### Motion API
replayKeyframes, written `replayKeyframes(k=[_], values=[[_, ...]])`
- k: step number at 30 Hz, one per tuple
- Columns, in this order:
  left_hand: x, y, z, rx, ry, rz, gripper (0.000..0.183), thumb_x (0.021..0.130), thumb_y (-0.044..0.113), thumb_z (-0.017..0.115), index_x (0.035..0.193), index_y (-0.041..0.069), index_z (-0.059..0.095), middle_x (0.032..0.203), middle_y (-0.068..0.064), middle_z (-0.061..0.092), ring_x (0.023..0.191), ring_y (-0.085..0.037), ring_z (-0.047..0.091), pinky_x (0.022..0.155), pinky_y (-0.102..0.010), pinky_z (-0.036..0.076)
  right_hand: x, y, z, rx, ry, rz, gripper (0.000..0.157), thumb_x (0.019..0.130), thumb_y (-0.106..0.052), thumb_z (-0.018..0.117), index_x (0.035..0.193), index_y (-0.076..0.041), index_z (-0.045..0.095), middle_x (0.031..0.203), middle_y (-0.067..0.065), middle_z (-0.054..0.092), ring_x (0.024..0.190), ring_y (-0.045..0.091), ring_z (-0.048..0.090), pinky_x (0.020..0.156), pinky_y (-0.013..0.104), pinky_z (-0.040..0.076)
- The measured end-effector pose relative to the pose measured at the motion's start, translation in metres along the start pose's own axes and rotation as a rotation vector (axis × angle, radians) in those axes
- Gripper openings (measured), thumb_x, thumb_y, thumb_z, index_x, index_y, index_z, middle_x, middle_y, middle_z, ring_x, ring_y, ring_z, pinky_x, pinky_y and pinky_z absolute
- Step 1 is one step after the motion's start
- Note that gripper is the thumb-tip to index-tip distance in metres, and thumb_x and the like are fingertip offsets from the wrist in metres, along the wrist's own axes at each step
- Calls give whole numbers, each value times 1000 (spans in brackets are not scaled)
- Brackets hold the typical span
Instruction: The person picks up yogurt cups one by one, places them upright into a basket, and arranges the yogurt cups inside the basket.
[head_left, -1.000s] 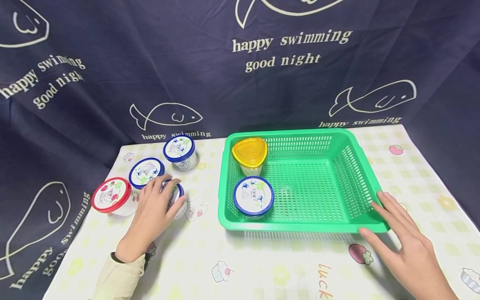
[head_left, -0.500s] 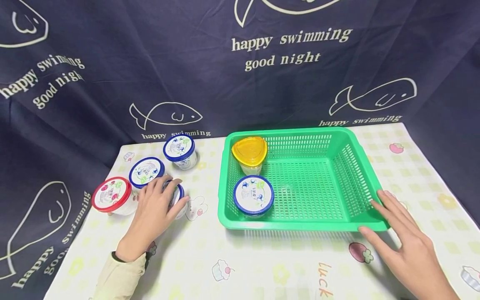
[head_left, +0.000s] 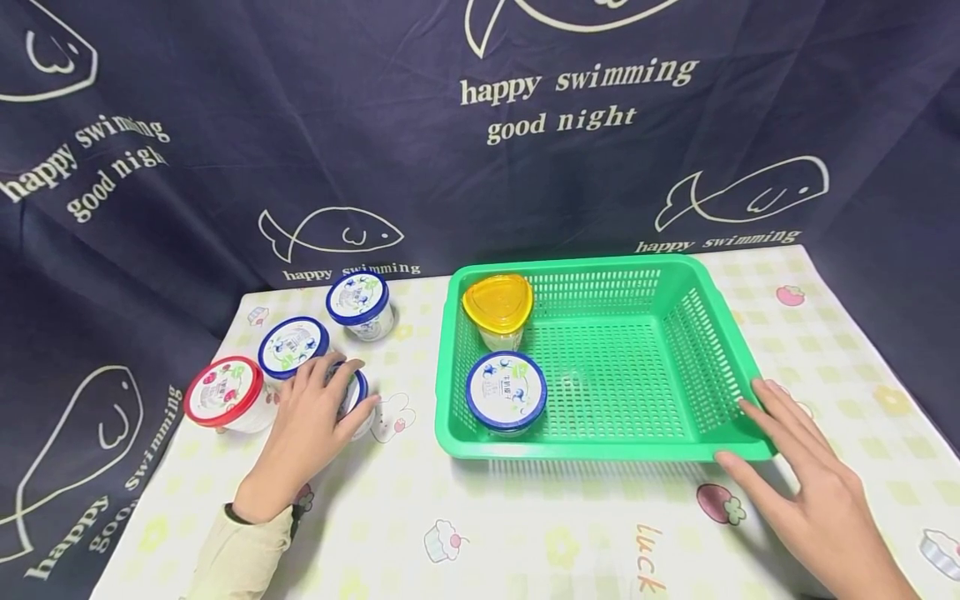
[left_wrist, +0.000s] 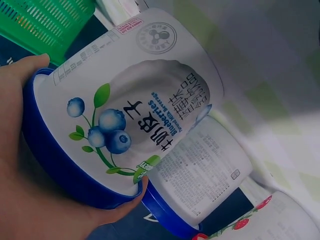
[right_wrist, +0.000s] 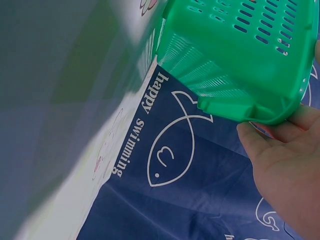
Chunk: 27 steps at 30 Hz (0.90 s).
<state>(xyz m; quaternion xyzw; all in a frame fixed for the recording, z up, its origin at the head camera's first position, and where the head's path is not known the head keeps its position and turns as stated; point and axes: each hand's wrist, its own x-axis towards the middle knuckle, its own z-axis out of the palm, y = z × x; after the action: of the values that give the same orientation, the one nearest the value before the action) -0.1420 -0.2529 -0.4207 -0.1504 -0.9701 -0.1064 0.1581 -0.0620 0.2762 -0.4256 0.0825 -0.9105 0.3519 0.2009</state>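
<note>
My left hand [head_left: 303, 429] grips a blue-lidded blueberry milk cup [left_wrist: 145, 95] from above, fingers and thumb around its lid; the hand covers part of this cup in the head view. Close beside it are another blue-lidded cup [head_left: 293, 346] and a red-lidded cup [head_left: 223, 392]. A third cup with a blue lid [head_left: 358, 297] stands farther back. On the right, my right hand [head_left: 821, 487] touches the near right corner of a green basket [head_left: 585, 452], its fingers mostly straight along the rim. Inside the basket are a yellow-lidded cup [head_left: 498, 304] and a blue-lidded cup [head_left: 507, 390], at its left end.
A patterned cloth [head_left: 375, 533] covers the table. Behind the table hangs a dark blue curtain [head_left: 450, 183] with white fish drawings; the basket's back edge lies near it.
</note>
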Motion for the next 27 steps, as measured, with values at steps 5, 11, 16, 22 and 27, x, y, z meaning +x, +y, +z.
replayKeyframes(k=[5,11,16,22,27], values=[[-3,-1,-3,-35,34,-3,52,88,41,72,127,8,61,131,-21,52,122,-43,45,94,-65,34,1,-1,0,-7,-19,16,68,77,-9,84,140,-12,58,157,0,39,148,7,25,111,6,11],[0,2,-10,-37,89,39,53,86,42,73,127,9,62,130,-19,54,121,-40,46,90,-59,37,0,0,0,-8,-3,4,68,76,-7,85,139,-11,59,156,2,41,148,9,26,112,8,12],[4,8,-15,-39,111,62,53,86,43,73,127,11,62,130,-18,54,121,-39,47,88,-57,37,0,2,0,-7,3,-3,68,75,-7,85,138,-11,60,156,2,41,148,9,27,112,8,13],[7,14,-19,-50,126,88,53,86,43,72,127,11,62,129,-20,54,121,-40,46,91,-59,36,0,0,1,-9,-17,19,68,77,-10,84,140,-12,58,157,0,40,148,11,27,111,7,13],[12,17,-23,-57,158,114,54,87,46,68,127,10,62,129,-21,54,121,-42,46,93,-60,35,1,-2,0,-11,-21,31,67,78,-10,84,140,-13,58,157,-1,39,148,13,27,111,7,13]])
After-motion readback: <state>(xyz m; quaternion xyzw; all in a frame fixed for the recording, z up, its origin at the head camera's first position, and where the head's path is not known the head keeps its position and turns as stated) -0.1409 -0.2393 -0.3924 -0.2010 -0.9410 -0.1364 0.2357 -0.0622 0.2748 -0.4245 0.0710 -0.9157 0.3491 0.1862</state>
